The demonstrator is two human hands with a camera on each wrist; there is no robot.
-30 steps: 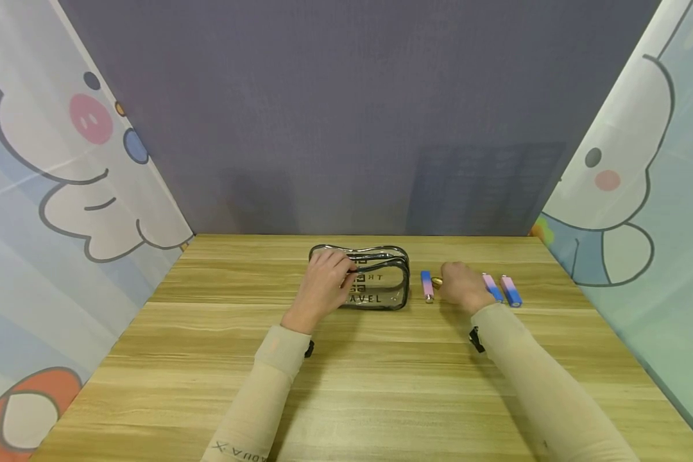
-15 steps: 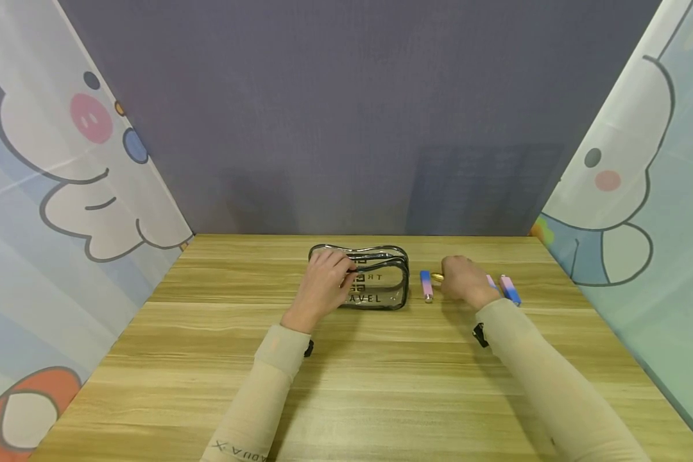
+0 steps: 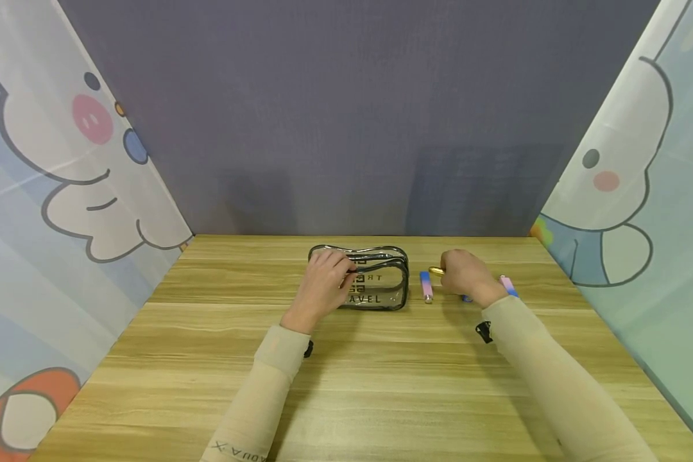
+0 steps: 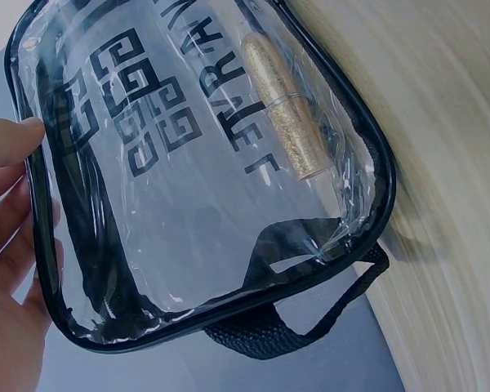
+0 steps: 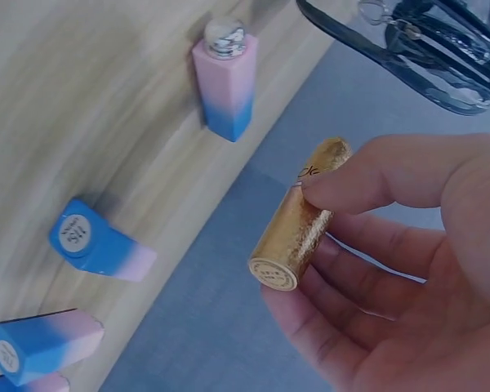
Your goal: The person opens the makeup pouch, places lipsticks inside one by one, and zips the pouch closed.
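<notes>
My right grip (image 3: 464,273) pinches a gold tube (image 5: 290,233) above the worktop (image 3: 346,385); my left grip (image 3: 322,280) holds a clear black-edged pouch (image 3: 385,290), a second gold tube (image 4: 290,110) inside.

The gold lipstick tube (image 5: 290,237) is gleaming like speckled metal, the travel pouch (image 4: 192,237) is shining as glossy clear plastic, its strap loop (image 4: 257,333) is looking like rough woven cloth, and the tabletop (image 3: 381,385) is showing smooth wood grain.
</notes>
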